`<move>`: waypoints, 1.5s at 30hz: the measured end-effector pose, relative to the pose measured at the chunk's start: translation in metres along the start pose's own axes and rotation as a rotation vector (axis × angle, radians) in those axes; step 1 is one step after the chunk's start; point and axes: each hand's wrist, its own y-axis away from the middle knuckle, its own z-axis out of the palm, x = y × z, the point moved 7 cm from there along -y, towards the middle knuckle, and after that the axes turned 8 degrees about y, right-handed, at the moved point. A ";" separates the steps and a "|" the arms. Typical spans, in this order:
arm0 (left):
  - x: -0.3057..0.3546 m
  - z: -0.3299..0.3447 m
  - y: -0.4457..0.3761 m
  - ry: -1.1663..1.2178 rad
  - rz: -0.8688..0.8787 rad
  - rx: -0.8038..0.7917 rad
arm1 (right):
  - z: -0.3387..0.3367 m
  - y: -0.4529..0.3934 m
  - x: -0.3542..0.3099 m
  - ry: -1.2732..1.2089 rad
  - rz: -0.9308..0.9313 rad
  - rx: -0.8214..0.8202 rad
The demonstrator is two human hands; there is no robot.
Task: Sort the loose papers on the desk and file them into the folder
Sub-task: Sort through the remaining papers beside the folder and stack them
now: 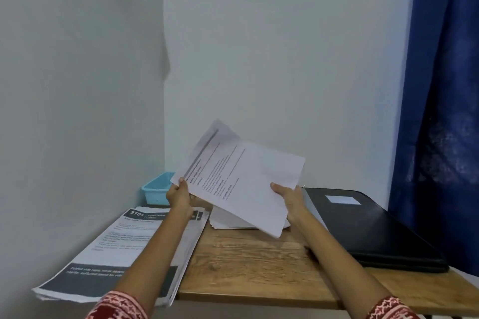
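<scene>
Papers, loose, in three lots as I read the desk from left to right.

Lot one: printed stack [121, 251], dark-banded top sheet marked "2701", lying flat at the left of the wooden desk [246, 269] with its near corner overhanging the desk's front edge. My left forearm crosses above it.

Item behind it: blue tray [157, 187], against the wall in the corner; contents not visible.

Left hand [179, 195]: fingers curled round the left edge of the held sheaf, thumb on top.

Lot two: held sheaf [241, 181], several white sheets with printed headings, raised off the desk and tilted, far corner high toward the wall. I judge it light and limp; the unsupported far corner already fans apart, so sheets could slide against each other. Best held as now, at two opposite edges, pinched firmly enough to keep the sheets squared.

Lot three: small white pile [228, 221], flat on the desk directly under the held sheaf, partly hidden by it.

Right hand [289, 201]: gripping the sheaf's right edge, thumb over the top sheet, fingers beneath and out of sight.

Folder [373, 225]: black, closed, with a pale label, flat at the right of the desk just beside the white pile. Stiff-covered by the look of it; I would lift the cover at its free edge.

Blue curtain [440, 111]: hangs at far right, behind the folder.

Status, in my judgement: sorting under way, nothing filed yet.
</scene>
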 end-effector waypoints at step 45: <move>-0.069 0.037 -0.009 -0.656 -0.472 -0.468 | 0.026 -0.057 -0.017 1.152 -0.276 0.279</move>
